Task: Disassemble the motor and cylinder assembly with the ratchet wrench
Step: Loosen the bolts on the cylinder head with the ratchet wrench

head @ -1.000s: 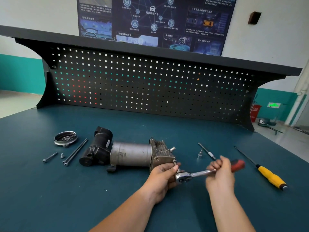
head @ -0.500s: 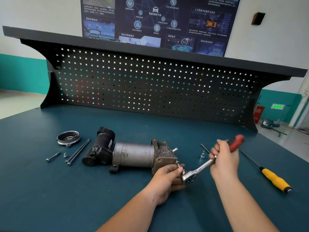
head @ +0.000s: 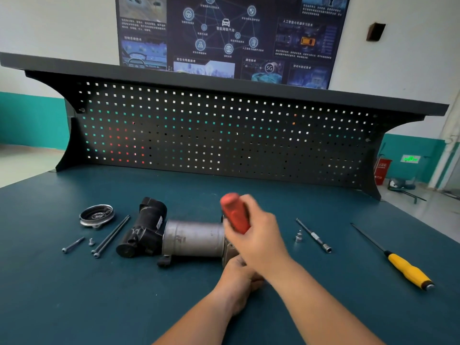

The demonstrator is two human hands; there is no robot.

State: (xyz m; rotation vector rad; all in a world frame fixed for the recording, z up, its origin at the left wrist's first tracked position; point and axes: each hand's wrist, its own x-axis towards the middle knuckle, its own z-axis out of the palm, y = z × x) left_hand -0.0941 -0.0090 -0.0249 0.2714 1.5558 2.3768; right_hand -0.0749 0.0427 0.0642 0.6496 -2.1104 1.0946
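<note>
A dark teal workbench (head: 74,307) is seen from above, backed by a black pegboard (head: 224,135). The motor and cylinder assembly (head: 189,237) is laid on its side near the middle of the bench, its long axis running left to right: the black motor (head: 145,231) is at the left end and the silver cylinder (head: 206,245) leads rightward, where its far end is covered by the hands. Both hands are gathered at that right end, close together. The right hand (head: 258,240) is wrapped around the ratchet wrench (head: 234,215), whose red handle is tilted upward and away over the cylinder; the wrench head is hidden. The left hand (head: 236,275) is placed lower and nearer the viewer, tucked beneath the right wrist against the assembly's end; its fingers are hidden, so its grip cannot be told. The work is judged to be at this right end, with the wrench swung across the axis. Loose bolts (head: 72,245), two long bolts (head: 110,236) and a round cover (head: 97,215) are spread to the left; a socket (head: 298,237), an extension bar (head: 313,236) and a yellow screwdriver (head: 408,272) are laid to the right.
</note>
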